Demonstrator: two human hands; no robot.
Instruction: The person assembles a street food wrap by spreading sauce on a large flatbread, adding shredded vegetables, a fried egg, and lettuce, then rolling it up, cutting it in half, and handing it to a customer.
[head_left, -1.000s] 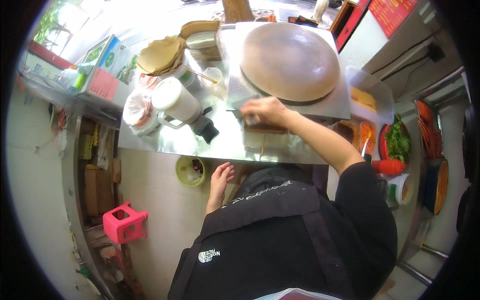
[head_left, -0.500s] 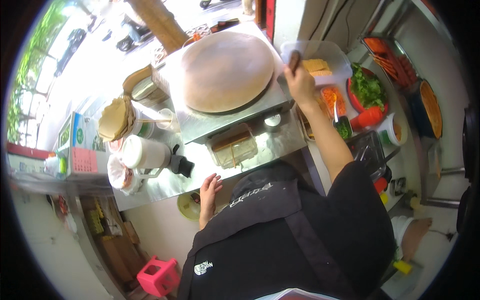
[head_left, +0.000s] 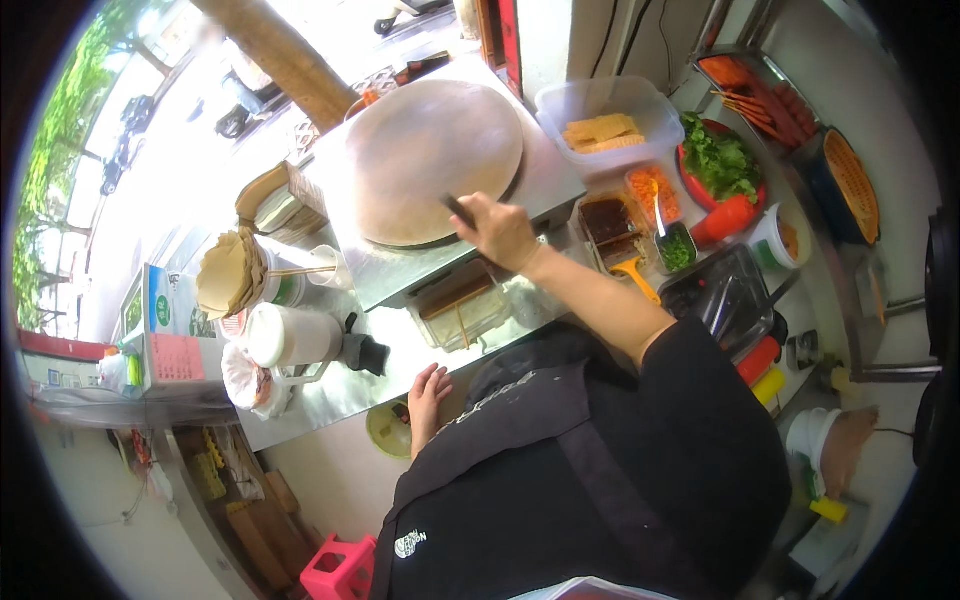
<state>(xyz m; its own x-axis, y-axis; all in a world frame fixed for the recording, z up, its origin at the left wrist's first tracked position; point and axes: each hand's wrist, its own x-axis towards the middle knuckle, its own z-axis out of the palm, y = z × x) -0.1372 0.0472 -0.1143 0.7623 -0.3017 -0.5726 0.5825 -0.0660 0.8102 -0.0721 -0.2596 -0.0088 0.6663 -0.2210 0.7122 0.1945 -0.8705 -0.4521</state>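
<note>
My right hand [head_left: 497,233] is closed round a dark-handled tool [head_left: 460,211] at the near right edge of a round, pale griddle [head_left: 430,150]. The tool's handle end points toward the griddle; its working end is mostly hidden by my hand and cannot be made out. The griddle's top is bare and lightly browned, set in a metal stand [head_left: 375,278]. Below the counter edge, close to my body, my left hand [head_left: 427,400] holds nothing, its fingers loosely bent and apart. Beneath the stand's front is a clear tray [head_left: 480,318] with a wooden stick in it.
At right stand a clear tub [head_left: 660,110] of yellow wafers, a box of shredded carrot [head_left: 650,190], dark sauce [head_left: 607,218], chopped greens [head_left: 678,250], lettuce [head_left: 725,165] and a red bottle [head_left: 728,220]. Paper bags [head_left: 230,275] and a white pitcher [head_left: 295,335] are at left.
My right hand has swung left and nearer with the tool, from beside the wafer tub to the griddle's near edge. My left hand stays low. The view has shifted slightly.
</note>
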